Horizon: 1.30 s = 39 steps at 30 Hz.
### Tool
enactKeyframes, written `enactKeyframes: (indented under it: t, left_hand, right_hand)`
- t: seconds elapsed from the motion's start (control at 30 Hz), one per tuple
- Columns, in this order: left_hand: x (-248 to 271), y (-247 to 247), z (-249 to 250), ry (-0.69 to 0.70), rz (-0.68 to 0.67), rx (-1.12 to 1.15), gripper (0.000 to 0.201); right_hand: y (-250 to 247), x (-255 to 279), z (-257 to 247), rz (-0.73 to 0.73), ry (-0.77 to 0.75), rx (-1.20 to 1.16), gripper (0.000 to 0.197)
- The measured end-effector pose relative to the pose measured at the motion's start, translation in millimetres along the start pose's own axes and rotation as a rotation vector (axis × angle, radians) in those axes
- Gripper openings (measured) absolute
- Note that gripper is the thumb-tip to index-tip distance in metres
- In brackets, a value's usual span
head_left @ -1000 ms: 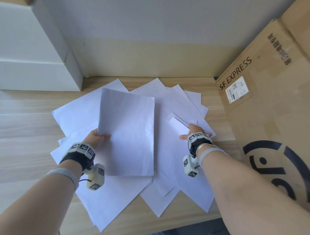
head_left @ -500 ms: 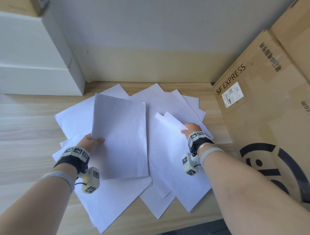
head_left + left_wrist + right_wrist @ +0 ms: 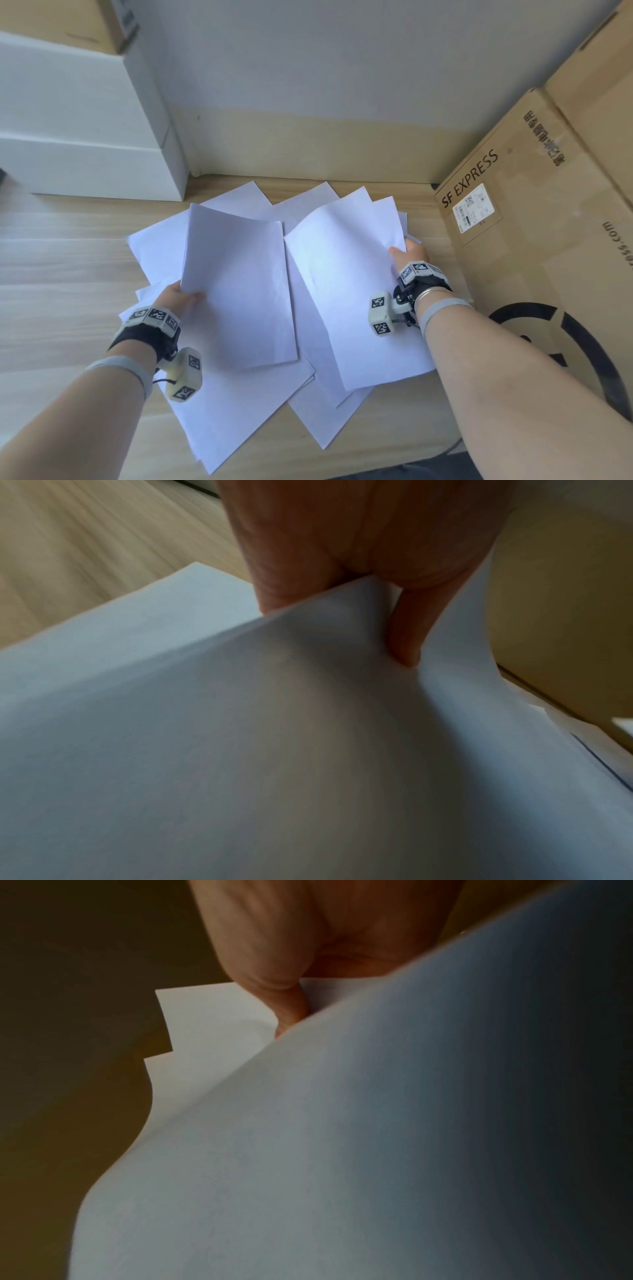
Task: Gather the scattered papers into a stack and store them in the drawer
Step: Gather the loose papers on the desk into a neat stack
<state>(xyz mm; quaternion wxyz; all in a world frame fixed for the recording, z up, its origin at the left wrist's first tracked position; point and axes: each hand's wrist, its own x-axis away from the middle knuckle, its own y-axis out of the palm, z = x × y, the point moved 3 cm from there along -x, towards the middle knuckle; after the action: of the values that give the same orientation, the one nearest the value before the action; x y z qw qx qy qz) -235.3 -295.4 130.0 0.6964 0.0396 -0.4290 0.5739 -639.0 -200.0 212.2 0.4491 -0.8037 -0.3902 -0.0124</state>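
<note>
Several white paper sheets (image 3: 239, 404) lie overlapping on the wooden desk (image 3: 61, 281). My left hand (image 3: 181, 296) pinches the left edge of a lifted sheaf of sheets (image 3: 236, 284); the left wrist view shows thumb and fingers (image 3: 404, 631) clamped on that paper (image 3: 274, 750). My right hand (image 3: 409, 253) grips the right edge of a second lifted bundle of sheets (image 3: 346, 281), raised off the pile. In the right wrist view the thumb (image 3: 284, 1007) pinches the curved sheets (image 3: 377, 1137). No drawer front is plainly visible.
A white cabinet (image 3: 85, 137) stands at the back left. A large SF EXPRESS cardboard box (image 3: 548, 222) leans close on the right, next to my right hand. The wall (image 3: 308, 85) closes the back; bare desk lies to the left.
My right hand has moved right and away from me, lifting a bundle of sheets off the pile. The left hand keeps its sheaf, raised a little higher.
</note>
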Motion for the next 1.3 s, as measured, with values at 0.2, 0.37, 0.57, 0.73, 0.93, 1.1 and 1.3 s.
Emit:
enactKeyframes:
  t: [0.2,0.37,0.57,0.73,0.93,1.1,1.3]
  left_hand:
    - [5,3,-2,-0.008,-0.036,0.001,0.035]
    - [6,7,-1,-0.019,-0.059,0.005,0.036]
    - [7,11,-4,-0.026,-0.083,0.047,0.035]
    - [9,14,-1,-0.039,-0.092,0.044,0.045]
    - [10,19,4,-0.038,-0.121,0.138,0.031]
    - [3,16,7,0.026,-0.057,0.13,0.018]
    - [-9,13,17,0.045,-0.065,0.112,0.023]
  right_hand:
    - [32,5,-14,-0.084,0.001,0.084,0.032]
    - [80,17,-19,-0.176,0.053,0.188,0.031]
    - [131,37,-37,-0.256,0.051,0.287,0.038]
    - [160,44,-52,-0.376,-0.041,0.356,0.043]
    - [171,41,-60,-0.465,-0.106,0.354,0.042]
    - [142,14,-51,-0.367,-0.113,0.317,0.026]
    - [108,-12,-33,-0.291,-0.192,0.742,0.074]
